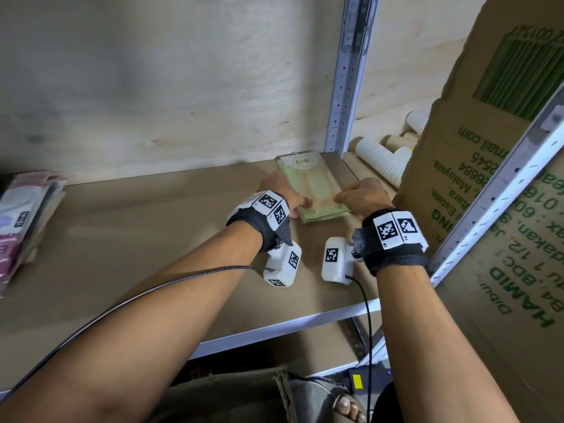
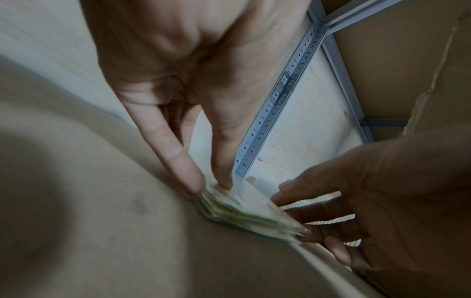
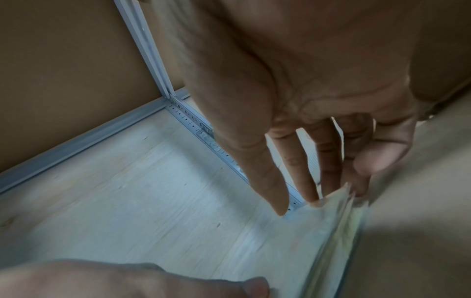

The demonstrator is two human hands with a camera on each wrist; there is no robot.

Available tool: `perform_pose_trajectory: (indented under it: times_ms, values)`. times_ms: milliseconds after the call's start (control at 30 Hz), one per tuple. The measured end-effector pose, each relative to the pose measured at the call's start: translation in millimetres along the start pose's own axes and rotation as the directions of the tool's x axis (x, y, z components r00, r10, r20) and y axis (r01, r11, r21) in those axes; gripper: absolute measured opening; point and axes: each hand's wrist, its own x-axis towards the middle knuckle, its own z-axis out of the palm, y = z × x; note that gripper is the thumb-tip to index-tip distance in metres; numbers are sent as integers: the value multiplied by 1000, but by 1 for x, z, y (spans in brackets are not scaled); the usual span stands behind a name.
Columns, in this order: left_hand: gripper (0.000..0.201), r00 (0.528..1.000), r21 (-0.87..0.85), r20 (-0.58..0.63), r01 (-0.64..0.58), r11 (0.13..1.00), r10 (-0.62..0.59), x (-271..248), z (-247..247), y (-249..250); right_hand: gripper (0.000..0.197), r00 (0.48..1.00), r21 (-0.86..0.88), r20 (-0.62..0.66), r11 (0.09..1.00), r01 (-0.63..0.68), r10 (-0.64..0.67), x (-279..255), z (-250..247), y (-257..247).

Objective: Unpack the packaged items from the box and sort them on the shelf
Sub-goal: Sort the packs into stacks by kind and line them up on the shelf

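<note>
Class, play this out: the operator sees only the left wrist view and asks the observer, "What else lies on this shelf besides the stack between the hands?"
Observer: A second pile of pinkish flat packets lies at the brown shelf board's left end.
Operator: Anything printed on my stack?
Observer: Its top pale green flat packet carries a round label reading ENE.
Operator: What stands beyond the right hand?
Observer: A tall brown cardboard box with green print, on the right hand's right.
</note>
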Motion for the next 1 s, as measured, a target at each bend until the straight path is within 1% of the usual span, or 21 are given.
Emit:
perform_pose_trajectory:
  times_ms: [67,100,133,200,267,300,367,433,500,600,667,800,867,933,1000]
  values:
    - [67,996,-23,65,62,998,-61,-3,-1,1,31,1000,-44,-11,999,5,-5,-2,0,-4]
    - [68,994,-20,68,82,996,-80,-5,-4,1,30,1000,-67,-16,998,11,-12,-3,0,-7]
    - [65,997,-4,34,75,997,-75,-8,-9,1,27,999,-90,-25,996,20,-22,-6,-1,-11]
    - [53,998,35,-58,28,999,-26,-15,-27,-1,21,997,-129,-48,990,54,-60,-12,-2,-18]
    - [43,996,30,-92,-2,1000,5,-27,-51,-9,17,991,-116,-49,987,115,-121,-22,1,-24]
    - [39,995,17,-101,-4,1000,6,-33,-63,-16,14,987,-91,-29,984,154,-157,-29,4,-28]
    - [31,989,-17,-146,0,1000,-3,-47,-88,-32,8,973,-30,55,973,228,-226,-48,17,-38]
    - [28,977,-16,-211,13,1000,-16,-64,-117,-55,8,941,34,167,956,292,-293,-70,34,-52]
    - [30,950,-15,-304,66,998,-67,-83,-148,-84,9,892,48,267,930,365,-364,-93,54,-66]
    - [24,911,-136,-383,107,985,-152,-108,-195,-128,11,814,55,404,899,434,-417,-124,85,-83]
    - [18,898,-205,-402,101,973,-178,-124,-223,-154,11,779,76,471,898,433,-415,-141,106,-94]
    - [13,862,-268,-469,70,961,-193,-149,-277,-195,13,721,136,571,911,388,-393,-168,152,-119]
    - [10,833,-289,-516,49,956,-199,-159,-304,-208,13,683,167,619,914,369,-388,-180,178,-136]
    - [11,801,-276,-566,38,960,-195,-168,-328,-218,10,648,185,660,918,351,-380,-192,208,-155]
    - [14,773,-282,-604,19,959,-193,-174,-349,-226,10,626,186,687,922,339,-369,-202,239,-177]
